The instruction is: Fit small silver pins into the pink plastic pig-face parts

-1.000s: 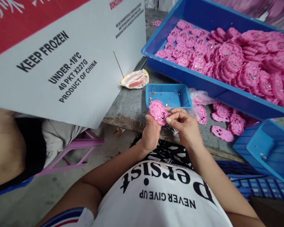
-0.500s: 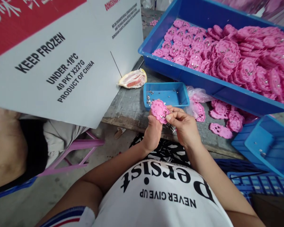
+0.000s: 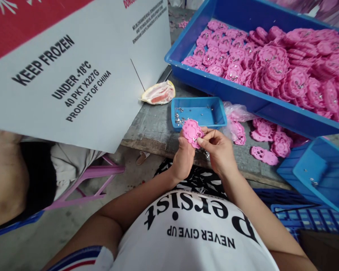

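Observation:
My left hand [image 3: 183,158] grips a pink flower-shaped plastic piece [image 3: 191,131] just in front of my chest, at the table's near edge. My right hand [image 3: 219,150] pinches at the piece's right rim, thumb and forefinger pressed together; what lies between them is too small to make out. A few small silver metal bits [image 3: 205,152] lie on the table under the hands. Just beyond the piece stands a small blue tray [image 3: 211,113] holding scattered metal bits.
A large blue bin [image 3: 243,96] heaped with pink pieces fills the back right. Loose pink pieces [image 3: 264,155] and a clear bag [image 3: 237,112] lie on the table. Another blue tray [image 3: 319,175] sits right. A white carton [image 3: 73,75] stands left, with another person's arm [image 3: 4,177] below.
Both hands with the pink piece have drifted slightly right and up; the right fingers shifted a little along the piece's rim. Nothing else moved.

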`<control>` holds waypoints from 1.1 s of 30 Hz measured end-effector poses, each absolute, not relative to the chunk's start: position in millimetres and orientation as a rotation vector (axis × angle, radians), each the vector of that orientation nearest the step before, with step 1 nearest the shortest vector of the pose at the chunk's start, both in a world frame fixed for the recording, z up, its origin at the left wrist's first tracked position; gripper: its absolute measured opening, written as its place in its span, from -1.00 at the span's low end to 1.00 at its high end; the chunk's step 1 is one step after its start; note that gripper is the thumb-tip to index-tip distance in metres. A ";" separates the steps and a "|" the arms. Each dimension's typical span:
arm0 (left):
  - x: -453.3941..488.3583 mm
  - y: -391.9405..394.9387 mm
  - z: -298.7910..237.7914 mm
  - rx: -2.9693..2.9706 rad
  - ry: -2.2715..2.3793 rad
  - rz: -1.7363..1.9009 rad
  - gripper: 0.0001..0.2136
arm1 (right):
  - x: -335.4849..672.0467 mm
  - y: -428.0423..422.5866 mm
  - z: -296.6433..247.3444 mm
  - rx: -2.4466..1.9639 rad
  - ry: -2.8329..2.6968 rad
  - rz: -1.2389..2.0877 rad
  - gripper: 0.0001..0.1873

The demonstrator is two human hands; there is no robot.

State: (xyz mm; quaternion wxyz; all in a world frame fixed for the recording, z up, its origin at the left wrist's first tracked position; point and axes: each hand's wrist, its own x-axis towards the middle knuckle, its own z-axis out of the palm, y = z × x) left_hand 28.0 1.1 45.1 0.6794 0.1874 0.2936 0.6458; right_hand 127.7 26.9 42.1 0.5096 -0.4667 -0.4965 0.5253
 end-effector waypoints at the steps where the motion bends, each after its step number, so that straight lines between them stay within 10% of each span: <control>1: 27.2 2.0 45.9 0.463 0.638 1.478 -0.31 | 128.1 26.8 42.1 -1.120 -1.184 1.289 -0.64; 25: 7.2 26.2 44.2 0.405 0.597 1.437 -0.43 | 117.3 42.0 71.1 -1.267 -2.225 0.140 -0.63; 33: -34.7 40.0 34.0 0.847 0.815 1.561 -0.54 | 120.3 145.6 153.9 -1.407 -2.060 0.247 -0.49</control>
